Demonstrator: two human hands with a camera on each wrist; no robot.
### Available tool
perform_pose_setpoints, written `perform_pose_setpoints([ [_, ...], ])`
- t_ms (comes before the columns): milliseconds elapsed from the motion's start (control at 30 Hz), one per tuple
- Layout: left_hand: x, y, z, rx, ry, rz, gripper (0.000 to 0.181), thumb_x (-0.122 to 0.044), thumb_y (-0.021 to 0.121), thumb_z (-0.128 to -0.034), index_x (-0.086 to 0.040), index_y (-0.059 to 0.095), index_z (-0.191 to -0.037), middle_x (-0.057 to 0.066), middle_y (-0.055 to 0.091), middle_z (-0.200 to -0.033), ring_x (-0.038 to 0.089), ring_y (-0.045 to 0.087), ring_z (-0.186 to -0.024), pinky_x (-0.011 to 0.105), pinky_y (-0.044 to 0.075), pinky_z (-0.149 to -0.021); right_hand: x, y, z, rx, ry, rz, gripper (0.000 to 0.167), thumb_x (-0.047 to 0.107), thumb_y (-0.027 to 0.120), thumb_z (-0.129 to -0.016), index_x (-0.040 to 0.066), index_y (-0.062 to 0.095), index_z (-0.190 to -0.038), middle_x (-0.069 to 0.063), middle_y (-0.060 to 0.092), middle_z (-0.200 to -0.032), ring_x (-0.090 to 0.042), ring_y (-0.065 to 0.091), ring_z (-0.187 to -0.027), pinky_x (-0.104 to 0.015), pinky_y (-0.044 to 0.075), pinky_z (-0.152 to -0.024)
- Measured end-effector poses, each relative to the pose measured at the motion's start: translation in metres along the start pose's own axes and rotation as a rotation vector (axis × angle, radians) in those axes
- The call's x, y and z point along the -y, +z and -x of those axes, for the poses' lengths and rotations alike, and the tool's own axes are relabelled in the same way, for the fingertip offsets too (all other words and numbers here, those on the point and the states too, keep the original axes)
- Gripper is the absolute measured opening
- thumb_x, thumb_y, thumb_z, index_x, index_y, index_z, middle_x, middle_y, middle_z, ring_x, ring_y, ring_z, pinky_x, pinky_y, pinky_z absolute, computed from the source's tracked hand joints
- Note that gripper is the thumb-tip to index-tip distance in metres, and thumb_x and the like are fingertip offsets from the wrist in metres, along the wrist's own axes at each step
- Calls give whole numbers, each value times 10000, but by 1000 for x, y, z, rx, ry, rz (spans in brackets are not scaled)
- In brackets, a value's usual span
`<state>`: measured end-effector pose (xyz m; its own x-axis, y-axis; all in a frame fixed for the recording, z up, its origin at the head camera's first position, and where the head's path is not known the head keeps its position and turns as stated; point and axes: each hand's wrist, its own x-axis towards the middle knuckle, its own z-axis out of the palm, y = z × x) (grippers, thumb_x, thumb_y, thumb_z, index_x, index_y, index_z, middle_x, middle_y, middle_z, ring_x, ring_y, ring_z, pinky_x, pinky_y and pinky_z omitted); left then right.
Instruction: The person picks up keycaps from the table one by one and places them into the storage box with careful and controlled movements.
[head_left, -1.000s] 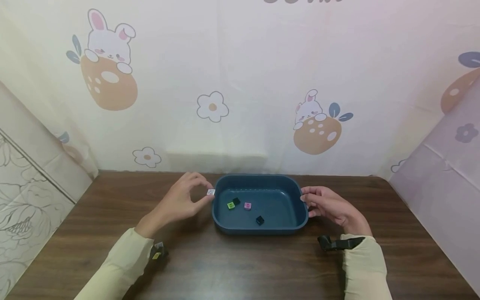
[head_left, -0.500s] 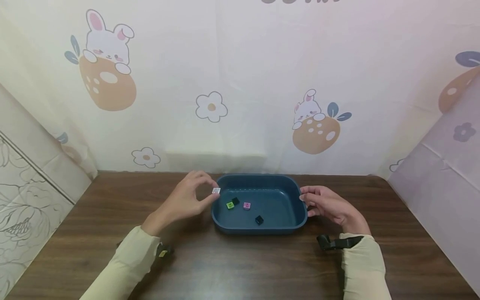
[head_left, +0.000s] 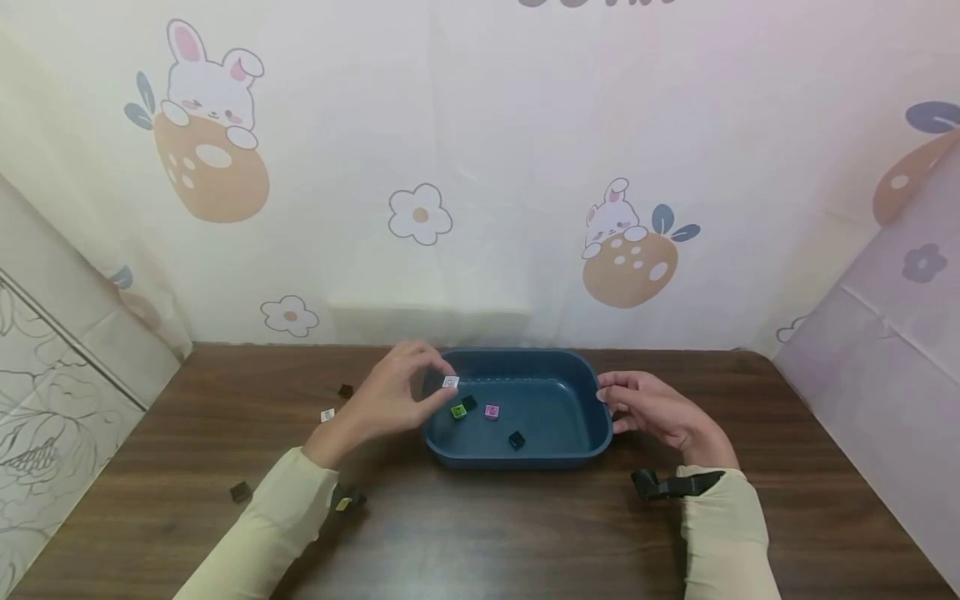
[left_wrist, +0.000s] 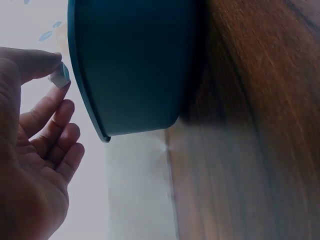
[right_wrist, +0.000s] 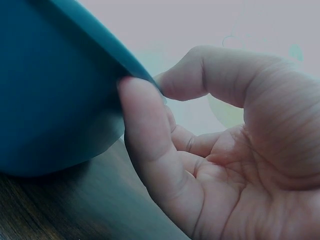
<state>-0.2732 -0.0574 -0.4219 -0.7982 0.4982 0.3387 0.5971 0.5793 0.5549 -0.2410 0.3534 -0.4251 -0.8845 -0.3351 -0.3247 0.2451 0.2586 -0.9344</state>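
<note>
My left hand (head_left: pixel 393 396) pinches a small white cube (head_left: pixel 450 382) with a mark on its top face, between thumb and index finger. It holds the cube over the left rim of a dark blue rectangular tub (head_left: pixel 517 459). In the left wrist view the cube (left_wrist: pixel 60 76) sits at the fingertips, beside the tub's wall (left_wrist: pixel 130 65). On the tub's right side, my right hand (head_left: pixel 660 414) grips the rim between thumb and fingers. Inside the tub lie a green cube (head_left: pixel 458 412), a pink cube (head_left: pixel 492 412) and two dark cubes, one by the green (head_left: pixel 469 402), one nearer the front (head_left: pixel 517 440).
Left of the left hand, a white cube (head_left: pixel 327 415) and a dark cube (head_left: pixel 346 390) lie on the brown wooden table (head_left: pixel 480 533). Another dark cube (head_left: pixel 240 492) lies beside the left sleeve. A patterned cloth (head_left: pixel 480 250) hangs behind the table.
The left hand has moved right with the white cube, from beside the tub to over its left rim. Cubes on the table behind that arm have come into view. The right hand keeps its grip.
</note>
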Motion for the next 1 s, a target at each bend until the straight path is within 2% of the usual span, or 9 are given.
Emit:
perform_pose_setpoints([
  [333,-7,7,-9,35,4,16,195,-341,799,-931,-238,754,-1091,-38,692,-1213,191,580,-1242,466,564,-1054,-2,-1,-2,5,-8,2,324,144,554,-1076,-67,515,-1319,37,674,-897,-64,685,-764,-265,648,-778],
  [600,-16,16,-17,42,22,24,210,-368,787,-932,-255,754,-1106,-72,687,-1214,138,571,-1194,401,565,-1037,-1,-2,0,5,-18,6,280,160,569,-1079,-32,557,-1283,34,690,-912,-80,699,-786,-271,649,-775],
  [1000,-20,24,-20,61,26,15,213,-349,790,-939,-227,762,-1111,-58,692,-1186,142,571,-1172,385,574,-1001,-2,-2,-2,12,-20,2,274,156,570,-1076,-30,558,-1277,31,693,-911,-78,703,-790,-277,651,-771],
])
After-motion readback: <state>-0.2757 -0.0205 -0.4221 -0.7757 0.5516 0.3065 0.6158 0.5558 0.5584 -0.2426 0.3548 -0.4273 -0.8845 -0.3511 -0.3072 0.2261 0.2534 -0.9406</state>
